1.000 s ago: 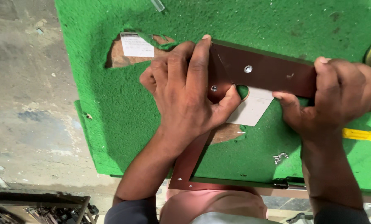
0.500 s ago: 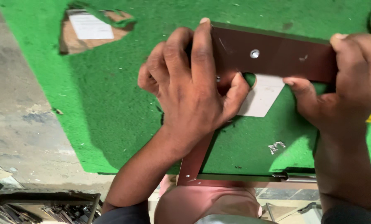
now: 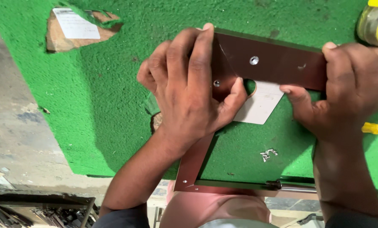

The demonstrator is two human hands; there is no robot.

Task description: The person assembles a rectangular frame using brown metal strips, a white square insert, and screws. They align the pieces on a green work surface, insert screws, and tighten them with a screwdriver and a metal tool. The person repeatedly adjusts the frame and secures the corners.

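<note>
Pressing the brown metal frame (image 3: pixel 277 63) onto green matting (image 3: pixel 113 105): left hand (image 3: pixel 189 93) flat, right hand (image 3: pixel 349 88) grasping it.

We see a small workshop. Under the fingers lies a worn green mat (image 3: pixel 113 105) on a bench, torn open above and left of them. Loose screws (image 3: pixel 268 154) lie just below the fingers, and a yellow tool handle (image 3: pixel 371 128) right of them. Far left is bare, dusty concrete floor (image 3: pixel 11 126).
</note>
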